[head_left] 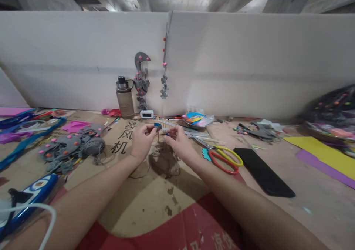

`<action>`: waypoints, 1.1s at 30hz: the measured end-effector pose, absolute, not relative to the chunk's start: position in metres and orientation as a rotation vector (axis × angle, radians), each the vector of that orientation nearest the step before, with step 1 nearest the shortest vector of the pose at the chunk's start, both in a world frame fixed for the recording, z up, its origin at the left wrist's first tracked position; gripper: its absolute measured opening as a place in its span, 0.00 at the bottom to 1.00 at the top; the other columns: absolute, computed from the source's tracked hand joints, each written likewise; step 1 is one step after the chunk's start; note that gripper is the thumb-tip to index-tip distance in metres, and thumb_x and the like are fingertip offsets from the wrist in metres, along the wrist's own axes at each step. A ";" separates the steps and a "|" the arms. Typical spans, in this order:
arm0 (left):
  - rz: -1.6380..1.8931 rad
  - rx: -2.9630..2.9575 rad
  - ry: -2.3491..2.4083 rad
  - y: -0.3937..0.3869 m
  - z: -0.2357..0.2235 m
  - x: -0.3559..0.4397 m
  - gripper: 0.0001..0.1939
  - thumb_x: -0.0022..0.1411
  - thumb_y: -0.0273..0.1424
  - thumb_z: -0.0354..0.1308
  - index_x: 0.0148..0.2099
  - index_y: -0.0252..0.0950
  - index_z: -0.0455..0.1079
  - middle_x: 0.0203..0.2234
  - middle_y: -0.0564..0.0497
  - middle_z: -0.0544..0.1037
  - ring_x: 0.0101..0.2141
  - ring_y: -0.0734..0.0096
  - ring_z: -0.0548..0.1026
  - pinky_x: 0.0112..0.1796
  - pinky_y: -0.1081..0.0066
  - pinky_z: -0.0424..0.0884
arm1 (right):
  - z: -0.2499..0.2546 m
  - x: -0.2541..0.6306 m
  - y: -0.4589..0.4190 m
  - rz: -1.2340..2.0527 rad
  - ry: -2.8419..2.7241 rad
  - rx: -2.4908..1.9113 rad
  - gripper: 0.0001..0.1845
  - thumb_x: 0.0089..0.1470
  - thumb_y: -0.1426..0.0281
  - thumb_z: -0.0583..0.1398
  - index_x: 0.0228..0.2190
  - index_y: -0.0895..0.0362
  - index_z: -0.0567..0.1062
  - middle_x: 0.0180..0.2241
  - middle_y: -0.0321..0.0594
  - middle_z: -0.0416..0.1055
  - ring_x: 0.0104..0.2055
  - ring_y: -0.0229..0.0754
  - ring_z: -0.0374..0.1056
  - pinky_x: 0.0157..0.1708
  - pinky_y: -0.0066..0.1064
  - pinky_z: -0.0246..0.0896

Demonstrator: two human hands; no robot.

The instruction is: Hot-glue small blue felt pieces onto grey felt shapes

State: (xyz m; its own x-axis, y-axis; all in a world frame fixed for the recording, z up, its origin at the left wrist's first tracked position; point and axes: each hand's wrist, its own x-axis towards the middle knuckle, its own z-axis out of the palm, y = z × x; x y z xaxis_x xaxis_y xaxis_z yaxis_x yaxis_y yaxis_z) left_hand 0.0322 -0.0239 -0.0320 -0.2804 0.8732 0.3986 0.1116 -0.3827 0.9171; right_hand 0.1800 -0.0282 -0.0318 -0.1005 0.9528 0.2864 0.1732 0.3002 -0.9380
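My left hand [144, 139] is closed in a pinch on a small grey felt piece [158, 126] with a blue patch. Close beside it, my right hand [177, 142] has its fingers pinched together at a tiny dark, bluish bit too small to name. Both hands are raised over the cardboard [127, 213], and a thin grey string [140, 176] trails below them. Orange-and-yellow-handled scissors [223, 158] lie open to the right of my right hand, beside a turquoise scrap [205, 154].
Grey felt pieces with pink and orange pompoms [66, 146] and a ball of grey yarn [94, 146] lie at left. A bottle [125, 100] stands by the white partition [249, 57]. At right are a black phone [263, 171] and yellow sheet [323, 152]; a blue glue gun [36, 191] lies front left.
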 end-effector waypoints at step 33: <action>1.536 1.448 1.271 -0.036 -0.023 0.044 0.11 0.49 0.35 0.64 0.34 0.34 0.76 0.29 0.48 0.79 0.28 0.69 0.76 0.34 0.70 0.74 | -0.027 0.175 -0.046 1.588 -1.058 -0.763 0.13 0.42 0.70 0.58 0.33 0.53 0.61 0.21 0.23 0.54 0.17 0.28 0.48 0.17 0.22 0.46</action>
